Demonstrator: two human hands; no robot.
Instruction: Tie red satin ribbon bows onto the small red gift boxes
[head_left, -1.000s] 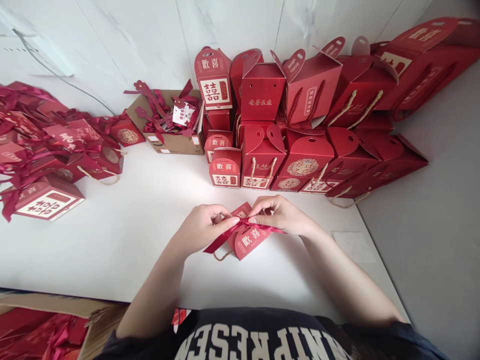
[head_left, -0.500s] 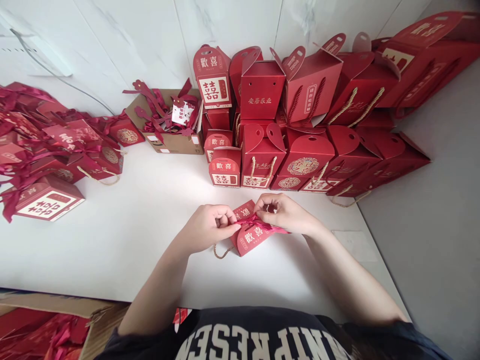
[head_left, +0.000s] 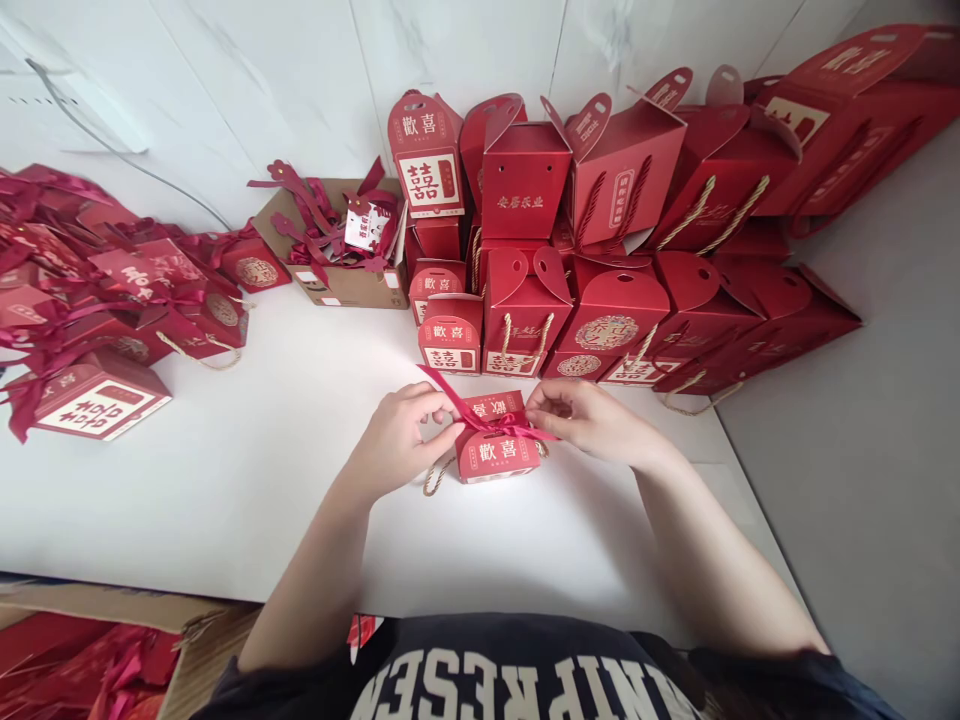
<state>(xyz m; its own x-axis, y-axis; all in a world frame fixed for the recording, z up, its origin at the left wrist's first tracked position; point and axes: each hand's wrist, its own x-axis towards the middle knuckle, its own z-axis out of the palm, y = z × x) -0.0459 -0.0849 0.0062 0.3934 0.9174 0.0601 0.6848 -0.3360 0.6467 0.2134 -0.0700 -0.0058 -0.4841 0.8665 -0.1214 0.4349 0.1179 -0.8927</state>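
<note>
A small red gift box [head_left: 498,455] with pale lettering and twisted cord handles rests on the white table in front of me. A dark red ribbon [head_left: 510,424] is knotted across its top. My left hand [head_left: 409,440] pinches the ribbon at the box's left side, and one ribbon tail sticks up above those fingers. On the right side, my right hand [head_left: 581,420] has its thumb and fingers closed on the ribbon beside the knot.
Red boxes [head_left: 525,190] stand stacked along the wall. Behind left is a cardboard box [head_left: 349,290] of ribbons and tags. Ribboned boxes [head_left: 97,395] pile up at the far left of the table [head_left: 262,450]. An open carton [head_left: 195,670] sits at lower left.
The gift box has turned so that it lies nearly square to me. My right hand has shifted slightly right, my left hand slightly left, and a ribbon tail now points up to the left.
</note>
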